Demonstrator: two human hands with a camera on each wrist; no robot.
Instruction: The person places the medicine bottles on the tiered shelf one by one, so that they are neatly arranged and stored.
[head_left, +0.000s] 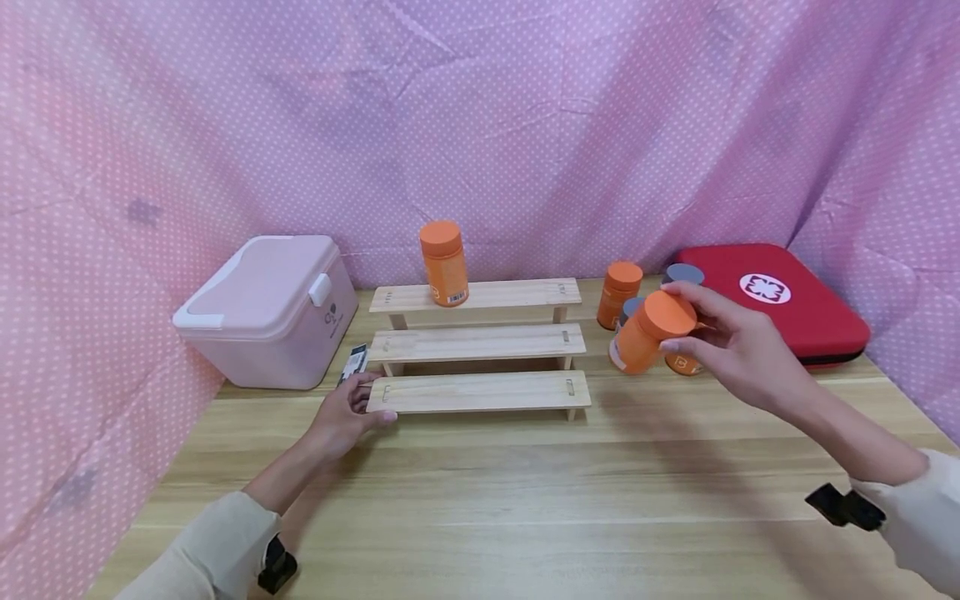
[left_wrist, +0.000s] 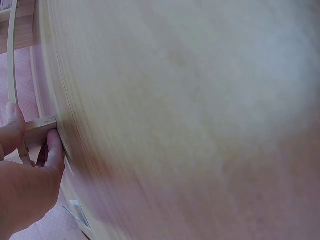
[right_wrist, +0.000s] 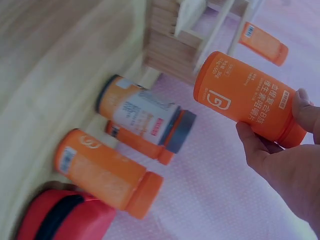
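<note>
My right hand (head_left: pixel 750 358) holds an orange vitamin bottle (head_left: pixel 647 333) by its lid end, thumb and fingers on opposite sides. Tilted, it hangs above the table in front of other bottles; its white-printed label (right_wrist: pixel 245 95) faces the right wrist camera. With thumb and fingers, my left hand (head_left: pixel 339 421) grips the left end of the lowest step of a three-step wooden rack (head_left: pixel 480 392). The left wrist view shows those fingers (left_wrist: pixel 56 150) at a wooden support under the step. Another orange bottle (head_left: pixel 444 267) stands upright on the rack's top step.
Right of the rack stand an orange bottle (head_left: pixel 619 296), a grey-lidded bottle (right_wrist: pixel 145 110) and others partly hidden by my hand. A red case (head_left: pixel 810 308) lies behind them. At left are a pale pink box (head_left: pixel 262 283) and a small packet (head_left: pixel 355 362). Pink dotted cloth (head_left: pixel 510 150) hangs behind.
</note>
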